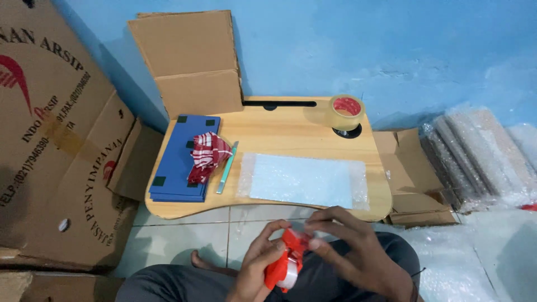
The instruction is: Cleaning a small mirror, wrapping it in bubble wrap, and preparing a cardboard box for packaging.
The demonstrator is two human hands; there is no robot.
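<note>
Tape dispenser (pixel 284 263) — red, with a clear roll, held over the lap just in front of the small wooden table (pixel 291 131). Left hand (pixel 258 267): fingers curled round the dispenser body, thumb on top. Right hand (pixel 349 246): fingertips pressed together, pinching at the dispenser's upper end.

On the table:
- bubble wrap sheet (pixel 305 180), flat, near the front edge
- green cutter (pixel 227 168), just left of the sheet
- red-and-white cloth (pixel 207 155), lying on a stack of blue boards (pixel 178 168) at the left end
- tape roll (pixel 346 112), at the back right corner

Behind the table: folded cardboard (pixel 190 61) against the blue wall
</note>
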